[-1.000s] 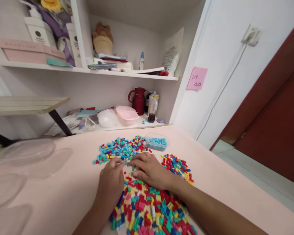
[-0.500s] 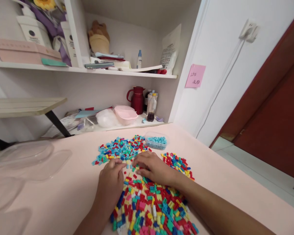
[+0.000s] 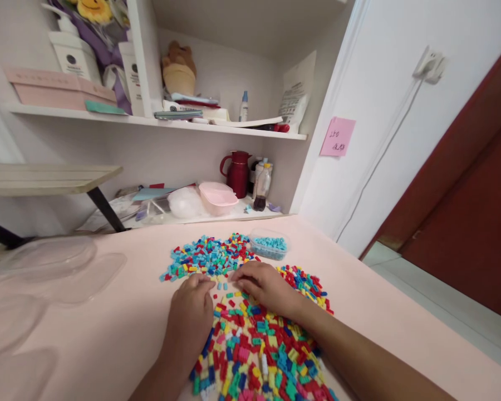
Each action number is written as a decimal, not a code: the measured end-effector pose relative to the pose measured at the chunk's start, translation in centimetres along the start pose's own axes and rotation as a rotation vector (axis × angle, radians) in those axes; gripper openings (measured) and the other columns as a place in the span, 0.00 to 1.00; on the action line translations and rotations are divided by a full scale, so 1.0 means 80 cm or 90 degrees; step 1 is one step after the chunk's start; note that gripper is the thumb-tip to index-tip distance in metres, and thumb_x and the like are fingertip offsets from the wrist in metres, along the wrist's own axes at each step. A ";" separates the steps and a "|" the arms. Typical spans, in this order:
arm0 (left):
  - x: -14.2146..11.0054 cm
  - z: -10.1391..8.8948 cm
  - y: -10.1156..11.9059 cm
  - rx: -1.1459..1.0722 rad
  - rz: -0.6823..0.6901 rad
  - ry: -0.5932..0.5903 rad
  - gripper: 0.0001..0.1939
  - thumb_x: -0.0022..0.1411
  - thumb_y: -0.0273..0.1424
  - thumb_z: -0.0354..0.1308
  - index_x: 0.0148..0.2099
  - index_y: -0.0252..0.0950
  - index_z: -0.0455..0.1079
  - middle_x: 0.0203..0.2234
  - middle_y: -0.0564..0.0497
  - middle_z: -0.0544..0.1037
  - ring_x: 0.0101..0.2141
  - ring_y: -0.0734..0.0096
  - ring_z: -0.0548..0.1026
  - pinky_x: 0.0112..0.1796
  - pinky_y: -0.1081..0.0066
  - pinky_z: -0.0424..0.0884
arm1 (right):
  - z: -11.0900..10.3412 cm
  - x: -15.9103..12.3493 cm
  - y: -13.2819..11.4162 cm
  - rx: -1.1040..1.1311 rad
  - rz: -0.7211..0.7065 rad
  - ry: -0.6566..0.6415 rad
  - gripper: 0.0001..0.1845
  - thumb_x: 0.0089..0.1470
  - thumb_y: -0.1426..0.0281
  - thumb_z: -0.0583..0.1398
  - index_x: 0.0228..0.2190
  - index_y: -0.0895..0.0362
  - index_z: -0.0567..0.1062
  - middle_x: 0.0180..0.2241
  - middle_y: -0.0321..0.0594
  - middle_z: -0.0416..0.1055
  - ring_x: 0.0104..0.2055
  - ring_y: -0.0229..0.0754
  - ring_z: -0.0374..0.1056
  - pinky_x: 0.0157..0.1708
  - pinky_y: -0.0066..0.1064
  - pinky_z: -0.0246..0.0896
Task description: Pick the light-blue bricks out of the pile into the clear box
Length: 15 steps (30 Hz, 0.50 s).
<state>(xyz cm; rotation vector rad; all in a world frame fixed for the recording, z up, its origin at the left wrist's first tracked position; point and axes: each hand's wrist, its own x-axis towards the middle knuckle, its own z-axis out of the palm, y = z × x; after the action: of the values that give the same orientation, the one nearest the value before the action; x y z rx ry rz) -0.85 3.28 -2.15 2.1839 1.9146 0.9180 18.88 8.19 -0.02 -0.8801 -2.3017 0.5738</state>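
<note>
My left hand (image 3: pixel 193 306) rests at the left edge of the near pile of small coloured toy bricks (image 3: pixel 254 345). Its fingers are curled, with the thumb against them; whatever they hold, if anything, is hidden. Across a narrow gap, my right hand (image 3: pixel 269 285) reaches in from the right. Its fingers are loosely bent and spread over the bricks, with nothing visible held. A few loose bricks (image 3: pixel 220 286) lie between the hands. Beyond them is a mostly blue pile (image 3: pixel 211 253). A clear plastic tub (image 3: pixel 268 254) holds light-blue bricks. Another mixed pile (image 3: pixel 307 283) lies right of my right hand.
Clear plastic containers or lids (image 3: pixel 83 278) lie on the pink tabletop (image 3: pixel 137 312) at left. At the back stand a pink bowl (image 3: pixel 218 196), a dark red jug (image 3: pixel 237 174) and a bottle (image 3: pixel 261 189). A small raised stand (image 3: pixel 54 179) is at far left.
My right hand has shifted slightly right, and its thumb has drawn closer to the fingers. My left hand stays nearly in place. The whole view has tilted slightly.
</note>
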 end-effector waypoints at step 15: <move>-0.004 0.002 0.003 0.052 0.044 -0.093 0.29 0.56 0.17 0.46 0.49 0.50 0.76 0.54 0.49 0.73 0.55 0.56 0.68 0.51 0.53 0.64 | 0.009 -0.001 0.007 -0.076 -0.014 0.023 0.08 0.54 0.77 0.59 0.31 0.54 0.77 0.32 0.36 0.75 0.37 0.39 0.69 0.40 0.29 0.62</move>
<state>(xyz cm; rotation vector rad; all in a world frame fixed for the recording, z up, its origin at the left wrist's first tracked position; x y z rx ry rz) -0.57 3.01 -2.30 2.3053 1.8520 0.6789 18.70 8.39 -0.88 -0.9113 -2.3286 0.4112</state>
